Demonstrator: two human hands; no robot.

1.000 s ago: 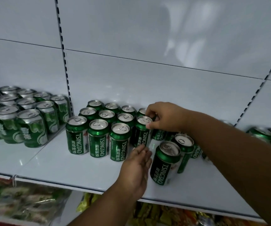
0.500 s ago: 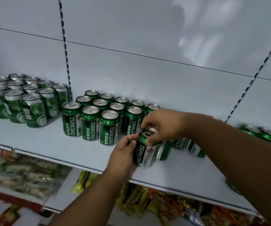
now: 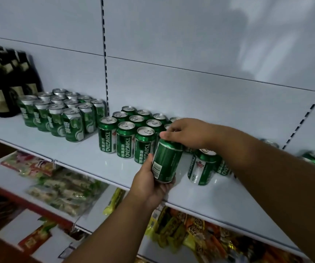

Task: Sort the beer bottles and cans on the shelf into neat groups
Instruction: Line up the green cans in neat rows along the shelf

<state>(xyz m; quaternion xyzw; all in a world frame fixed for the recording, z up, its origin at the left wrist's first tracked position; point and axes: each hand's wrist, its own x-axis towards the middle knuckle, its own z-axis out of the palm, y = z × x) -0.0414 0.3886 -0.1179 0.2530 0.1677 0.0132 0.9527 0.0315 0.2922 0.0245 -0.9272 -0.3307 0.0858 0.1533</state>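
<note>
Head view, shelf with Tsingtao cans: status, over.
Left hand grips held Tsingtao can low; right hand grips its top. Can tilted beside the neat Tsingtao block. Loose Tsingtao can close on the right.

Pale grey-white metal back panels [image 3: 200, 35] fill far wall, horizontal seams across. Black slotted upright strip [image 3: 105, 59] left of centre; second slotted upright [image 3: 304, 118] far right. Glossy white shelf board [image 3: 88, 158] runs left to right. Soft light patches upper right. Lower white shelf [image 3: 10, 173] near left, red front edge.

Dim, bluish light; soft shadows on back wall, edges blurred, warped.
</note>
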